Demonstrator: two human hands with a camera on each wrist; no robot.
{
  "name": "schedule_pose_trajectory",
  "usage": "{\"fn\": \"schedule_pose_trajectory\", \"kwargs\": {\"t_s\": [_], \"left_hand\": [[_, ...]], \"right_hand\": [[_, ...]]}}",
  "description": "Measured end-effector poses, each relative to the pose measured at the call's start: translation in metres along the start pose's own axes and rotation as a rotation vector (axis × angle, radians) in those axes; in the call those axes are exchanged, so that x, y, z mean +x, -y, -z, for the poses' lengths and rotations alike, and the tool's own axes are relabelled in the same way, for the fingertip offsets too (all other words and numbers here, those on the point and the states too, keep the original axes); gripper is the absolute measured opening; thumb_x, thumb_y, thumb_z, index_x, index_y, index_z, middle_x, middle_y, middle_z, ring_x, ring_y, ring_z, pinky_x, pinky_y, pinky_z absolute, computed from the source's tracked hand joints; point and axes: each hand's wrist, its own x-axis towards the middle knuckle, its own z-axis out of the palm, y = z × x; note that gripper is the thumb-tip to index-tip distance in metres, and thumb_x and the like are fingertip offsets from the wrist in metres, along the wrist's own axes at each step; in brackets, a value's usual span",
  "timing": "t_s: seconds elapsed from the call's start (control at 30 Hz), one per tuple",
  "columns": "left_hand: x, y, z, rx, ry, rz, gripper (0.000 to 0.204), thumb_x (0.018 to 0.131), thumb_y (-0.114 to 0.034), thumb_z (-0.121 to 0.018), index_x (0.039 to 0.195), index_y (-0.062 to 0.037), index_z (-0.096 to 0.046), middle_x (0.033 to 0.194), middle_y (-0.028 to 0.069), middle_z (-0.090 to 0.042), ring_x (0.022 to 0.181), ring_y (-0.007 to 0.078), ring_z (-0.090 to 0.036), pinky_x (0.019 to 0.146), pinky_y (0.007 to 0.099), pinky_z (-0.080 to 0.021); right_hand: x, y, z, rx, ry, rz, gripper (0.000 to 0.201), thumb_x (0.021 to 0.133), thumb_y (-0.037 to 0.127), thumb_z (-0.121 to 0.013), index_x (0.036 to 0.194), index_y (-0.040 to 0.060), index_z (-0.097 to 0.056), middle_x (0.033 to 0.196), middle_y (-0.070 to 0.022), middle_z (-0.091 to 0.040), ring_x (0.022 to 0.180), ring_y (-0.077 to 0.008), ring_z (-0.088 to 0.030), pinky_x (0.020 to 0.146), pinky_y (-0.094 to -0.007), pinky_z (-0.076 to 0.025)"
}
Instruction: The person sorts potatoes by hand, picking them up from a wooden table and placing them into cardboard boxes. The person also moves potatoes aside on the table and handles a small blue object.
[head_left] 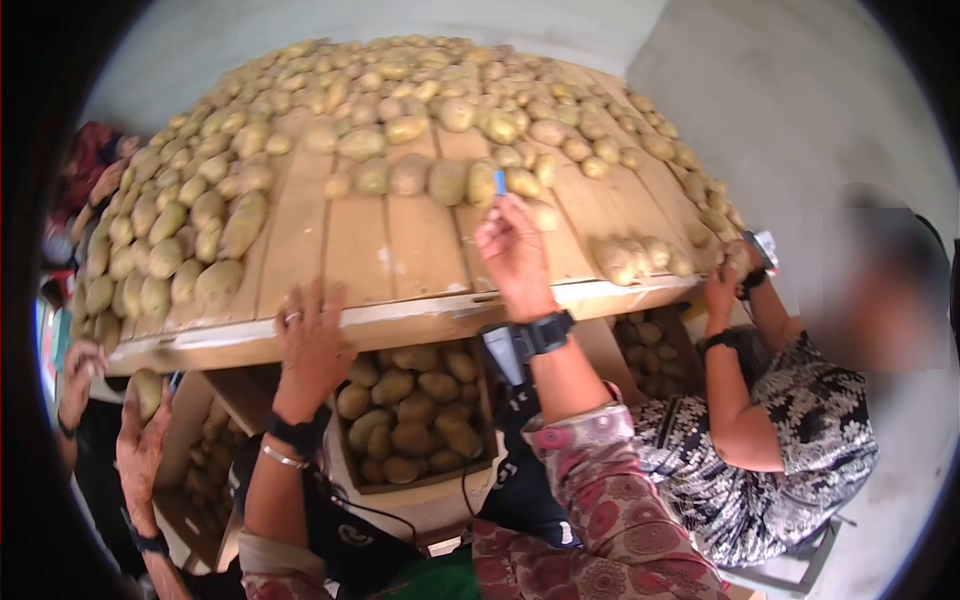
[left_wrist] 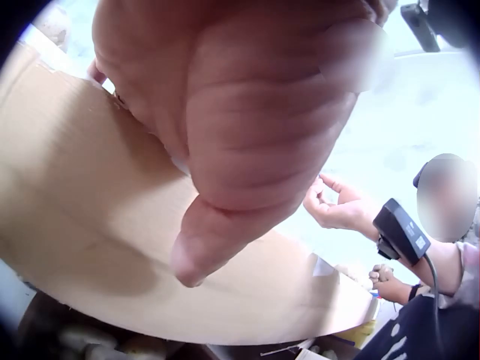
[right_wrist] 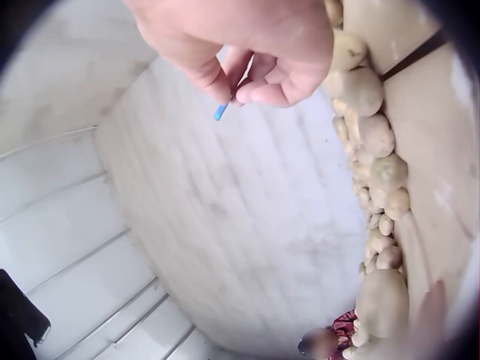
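Observation:
My right hand [head_left: 517,255] is raised over the front of the wooden table [head_left: 350,245], thumb and fingertips pinching a small thin piece with a blue end [head_left: 500,183]. In the right wrist view the blue tip [right_wrist: 220,112] pokes out below the fingertips; the rest is hidden in the hand. Behind it in the head view runs a short row of potatoes [head_left: 447,183] on the boards. My left hand [head_left: 312,350] rests on the table's front edge with its fingers extended over the boards. In the left wrist view the palm [left_wrist: 262,112] fills the upper middle.
Many potatoes [head_left: 165,255] cover the table's back and sides. Beneath the front edge stands a crate [head_left: 487,440] of potatoes, with more boxes either side. To the right, a person in a patterned top [head_left: 750,450] handles potatoes. At left another person's hand [head_left: 142,450] holds a potato [head_left: 146,393].

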Motion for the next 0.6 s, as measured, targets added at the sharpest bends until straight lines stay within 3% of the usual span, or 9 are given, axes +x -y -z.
{"fn": "schedule_pose_trajectory", "kwargs": {"t_s": [0.3,0.6], "left_hand": [[0.013,0.001,0.007,-0.07,0.007,-0.08,0.083,0.062,-0.011,-0.075,0.135,-0.0112,-0.036,0.138,0.0148,-0.035,0.126,0.0401,-0.033,0.101,0.0487,-0.028],[0.015,0.002,-0.006,-0.101,0.024,-0.039,0.082,0.062,-0.007,-0.073,0.136,-0.0096,-0.035,0.14,0.0151,-0.033,0.131,0.0369,-0.027,0.108,0.046,-0.02]], "right_hand": [[0.003,0.002,-0.007,-0.045,-0.028,0.0,0.01,0.083,0.002,-0.063,0.09,0.007,-0.06,0.078,-0.0021,-0.063,0.066,-0.0085,-0.058,0.056,-0.0203,-0.049],[0.0,0.004,0.002,-0.038,-0.027,-0.023,0.009,0.083,0.003,-0.063,0.089,0.009,-0.061,0.081,-0.0018,-0.064,0.067,-0.0071,-0.058,0.056,-0.0196,-0.049]]}}
